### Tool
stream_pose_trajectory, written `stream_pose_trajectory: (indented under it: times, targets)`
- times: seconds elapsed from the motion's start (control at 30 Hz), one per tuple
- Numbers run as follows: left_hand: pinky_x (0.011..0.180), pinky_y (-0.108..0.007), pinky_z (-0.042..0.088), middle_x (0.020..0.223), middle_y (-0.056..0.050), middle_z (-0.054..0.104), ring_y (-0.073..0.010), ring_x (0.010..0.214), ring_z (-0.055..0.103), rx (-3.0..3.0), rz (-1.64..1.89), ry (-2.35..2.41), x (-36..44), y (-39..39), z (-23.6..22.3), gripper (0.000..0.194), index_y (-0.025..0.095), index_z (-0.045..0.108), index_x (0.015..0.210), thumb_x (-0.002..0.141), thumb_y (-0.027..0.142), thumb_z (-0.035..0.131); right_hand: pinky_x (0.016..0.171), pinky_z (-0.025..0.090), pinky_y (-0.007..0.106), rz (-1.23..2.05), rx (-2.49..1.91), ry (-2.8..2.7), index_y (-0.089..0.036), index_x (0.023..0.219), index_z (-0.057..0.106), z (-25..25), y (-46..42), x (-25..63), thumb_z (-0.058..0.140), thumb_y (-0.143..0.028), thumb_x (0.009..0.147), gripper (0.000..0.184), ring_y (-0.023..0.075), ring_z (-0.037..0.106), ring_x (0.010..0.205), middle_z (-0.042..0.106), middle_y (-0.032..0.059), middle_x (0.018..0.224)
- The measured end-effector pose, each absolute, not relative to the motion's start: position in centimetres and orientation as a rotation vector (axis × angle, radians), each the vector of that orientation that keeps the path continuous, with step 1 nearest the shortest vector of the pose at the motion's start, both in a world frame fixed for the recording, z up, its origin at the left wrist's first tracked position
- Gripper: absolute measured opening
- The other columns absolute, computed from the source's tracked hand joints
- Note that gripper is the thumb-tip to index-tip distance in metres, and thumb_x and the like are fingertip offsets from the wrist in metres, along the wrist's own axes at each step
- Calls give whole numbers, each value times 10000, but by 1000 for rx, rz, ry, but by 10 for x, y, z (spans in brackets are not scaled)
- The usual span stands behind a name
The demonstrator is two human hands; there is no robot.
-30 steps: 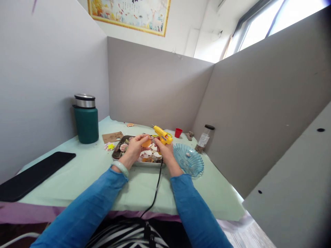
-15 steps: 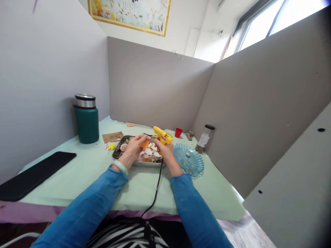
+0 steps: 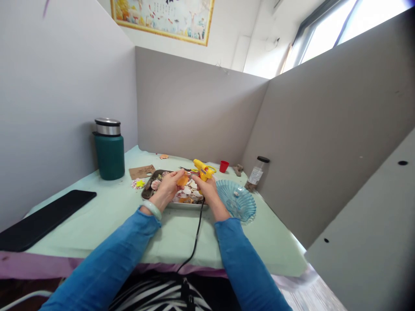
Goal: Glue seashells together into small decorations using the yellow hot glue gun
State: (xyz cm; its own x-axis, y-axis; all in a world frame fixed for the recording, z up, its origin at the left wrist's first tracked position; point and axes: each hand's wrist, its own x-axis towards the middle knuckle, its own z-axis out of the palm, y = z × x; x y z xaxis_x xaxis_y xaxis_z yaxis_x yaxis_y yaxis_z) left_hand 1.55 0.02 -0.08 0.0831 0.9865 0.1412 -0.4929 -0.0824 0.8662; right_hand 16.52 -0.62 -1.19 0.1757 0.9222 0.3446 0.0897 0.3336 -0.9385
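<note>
My left hand (image 3: pixel 167 186), with a pale bangle at the wrist, pinches an orange seashell (image 3: pixel 183 180) between its fingertips. A small pale bit shows at the shell's upper edge, too small to name. Close beside it, my right hand (image 3: pixel 209 190) is wrapped round a yellow hot glue gun (image 3: pixel 203 169), whose black cord (image 3: pixel 196 239) runs down toward my lap. The gun's nozzle is hard to make out. Both hands are above a metal tray (image 3: pixel 186 207) that holds many white, pink and orange seashells (image 3: pixel 190 188).
A blue scalloped glass plate (image 3: pixel 244 203) with a small item on it lies right of the tray. Beyond are a red cup (image 3: pixel 224 166) and a black-lidded jar (image 3: pixel 256 175). Left stand a green flask (image 3: pixel 109 155), cardboard (image 3: pixel 142 172) and a black flat slab (image 3: pixel 48 220). Grey partitions enclose the table.
The glue gun has tipped and shifted slightly to the right. My left hand still holds the orange shell, turned a little. Other things stay in place.
</note>
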Motion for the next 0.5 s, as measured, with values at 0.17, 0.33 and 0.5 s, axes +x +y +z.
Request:
stream_pose_trajectory:
  times: [0.17, 0.33, 0.5]
  targets:
    - [450, -194, 455, 769, -74, 696, -129, 611, 623, 925, 1404, 646, 14, 4, -4, 352, 123, 664, 808, 587, 286, 884, 495, 389, 235, 787, -1023, -1309, -194, 644, 588, -11, -8, 167, 643, -322, 707, 153, 114, 488, 487, 530, -46, 497]
    - [435, -182, 428, 784, -72, 700, -144, 650, 640, 915, 1472, 668, 10, 4, -2, 393, 130, 659, 838, 569, 302, 888, 495, 405, 248, 894, -911, -1297, -189, 696, 594, 0, -21, 167, 661, -389, 725, 213, 102, 480, 442, 560, -37, 527]
    - [474, -197, 468, 826, -46, 686, -145, 683, 642, 916, 1542, 697, 7, 1, 3, 471, 148, 652, 874, 532, 352, 902, 473, 402, 248, 1004, -840, -1304, -192, 807, 601, 5, -27, 166, 715, -448, 716, 295, 93, 476, 448, 607, -27, 632]
